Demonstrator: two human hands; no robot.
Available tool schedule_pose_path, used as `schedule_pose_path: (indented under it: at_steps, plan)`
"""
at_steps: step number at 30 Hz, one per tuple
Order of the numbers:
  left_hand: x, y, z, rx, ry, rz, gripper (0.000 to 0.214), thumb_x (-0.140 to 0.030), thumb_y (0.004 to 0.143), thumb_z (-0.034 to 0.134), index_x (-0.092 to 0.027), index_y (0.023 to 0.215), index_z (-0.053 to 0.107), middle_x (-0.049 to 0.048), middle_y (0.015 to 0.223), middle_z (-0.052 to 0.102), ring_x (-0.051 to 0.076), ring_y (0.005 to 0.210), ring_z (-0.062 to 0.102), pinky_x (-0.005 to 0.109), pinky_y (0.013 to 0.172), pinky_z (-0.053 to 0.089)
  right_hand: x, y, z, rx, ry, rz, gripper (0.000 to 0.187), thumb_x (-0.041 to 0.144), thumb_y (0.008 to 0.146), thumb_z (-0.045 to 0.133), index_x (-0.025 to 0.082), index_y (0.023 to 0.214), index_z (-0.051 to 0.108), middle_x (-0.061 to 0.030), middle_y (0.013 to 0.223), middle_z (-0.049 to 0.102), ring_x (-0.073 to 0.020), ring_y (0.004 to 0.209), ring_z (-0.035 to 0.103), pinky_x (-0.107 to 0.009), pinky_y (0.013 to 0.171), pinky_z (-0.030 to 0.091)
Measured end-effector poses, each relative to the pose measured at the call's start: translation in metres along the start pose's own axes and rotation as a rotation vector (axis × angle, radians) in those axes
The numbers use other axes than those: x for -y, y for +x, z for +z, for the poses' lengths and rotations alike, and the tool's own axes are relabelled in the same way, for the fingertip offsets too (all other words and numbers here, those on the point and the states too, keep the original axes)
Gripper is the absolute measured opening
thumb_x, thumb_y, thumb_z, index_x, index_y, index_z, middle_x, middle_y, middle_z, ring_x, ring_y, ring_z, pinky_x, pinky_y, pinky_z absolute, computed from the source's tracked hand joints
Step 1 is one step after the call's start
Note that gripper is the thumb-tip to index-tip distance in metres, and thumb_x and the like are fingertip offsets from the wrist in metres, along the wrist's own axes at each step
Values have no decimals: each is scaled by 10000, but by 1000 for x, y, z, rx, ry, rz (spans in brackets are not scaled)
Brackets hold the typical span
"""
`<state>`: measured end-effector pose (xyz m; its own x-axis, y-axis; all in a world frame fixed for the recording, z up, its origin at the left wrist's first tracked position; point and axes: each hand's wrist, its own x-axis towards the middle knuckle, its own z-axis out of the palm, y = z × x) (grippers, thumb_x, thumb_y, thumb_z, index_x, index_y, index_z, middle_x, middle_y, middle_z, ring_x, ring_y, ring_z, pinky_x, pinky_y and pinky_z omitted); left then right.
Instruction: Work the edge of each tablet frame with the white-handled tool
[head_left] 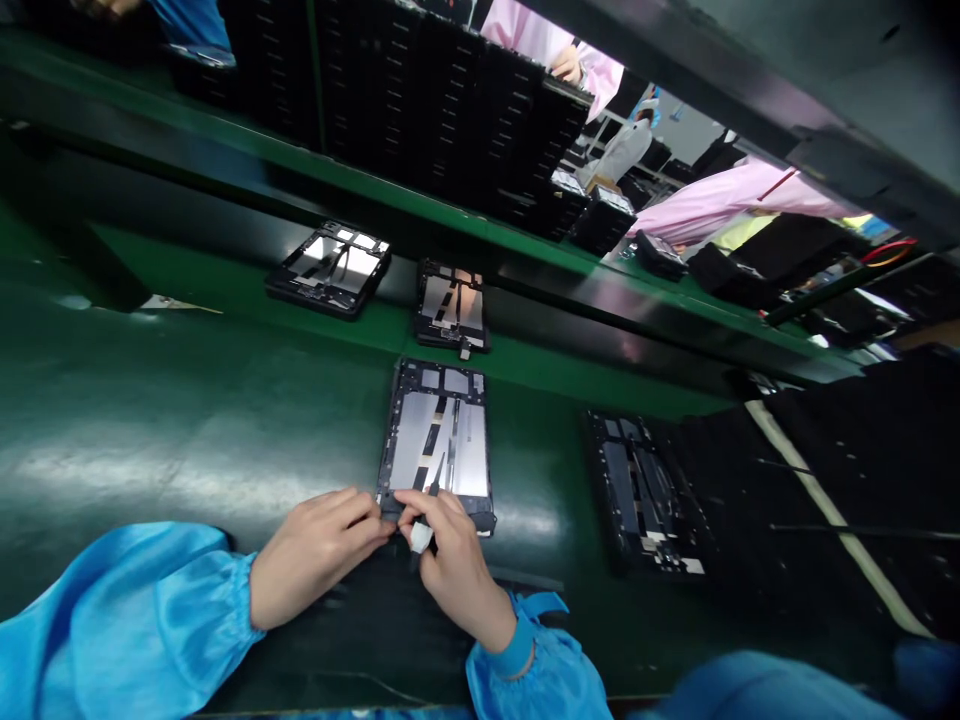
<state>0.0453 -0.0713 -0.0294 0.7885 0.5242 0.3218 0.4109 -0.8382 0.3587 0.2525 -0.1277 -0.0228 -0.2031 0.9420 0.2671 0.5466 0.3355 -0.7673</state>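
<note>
Your left hand at open-backed tablet, grip unclear | your right hand holds pointed tool | flex strip laid in; back uncovered, lower-edge work seemingly unfinished

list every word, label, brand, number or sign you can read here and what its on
No text can be read in this picture.
Front device: a tiny mark on its silver plate, too small to read.
Device at the right: white patch at its lower end, no legible lettering.
Black stacks: too dark and blurred to read.
</note>
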Motion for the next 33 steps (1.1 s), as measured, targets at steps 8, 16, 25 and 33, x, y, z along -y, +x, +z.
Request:
schedule_pose_path:
  at_steps: [8, 16, 25, 33]
  plan:
    - [9, -16, -2, -69, 178, 177, 375, -103, 1088, 274, -151, 1327, 558, 82, 1158, 664, 216, 960, 553, 357, 834, 419, -2, -3, 2, 4, -2, -5, 740, -106, 740, 434, 240, 1387, 532, -40, 947, 675, -239, 904, 583, -361, 859, 498]
    - [16, -16, -1, -32, 227, 238, 362, -69, 1046, 375, -179, 1342, 551, 84, 1177, 669, 234, 991, 559, 367, 822, 428, -6, 0, 3, -7, 20, 31, 578, -35, 870, 511, 239, 1378, 546, -45, 971, 733, -241, 919, 628, -362, 863, 520]
    - [3, -8, -3, -15, 236, 163, 377, -8, 995, 413, -167, 1300, 568, 90, 1160, 642, 223, 950, 575, 343, 807, 435, 9, -19, -26, -103, 355, 220, 279, 324, 1053, 513, 289, 1280, 672, -7, 804, 687, -152, 626, 653, -291, 661, 584]
    - [1, -7, -2, -42, 184, 139, 396, 0, 998, 363, -174, 1282, 578, 77, 1137, 630, 222, 945, 580, 344, 806, 448, 3, -25, -10, -74, 465, 413, 135, 354, 996, 574, 232, 1052, 584, -6, 819, 688, -119, 559, 652, -219, 520, 556]
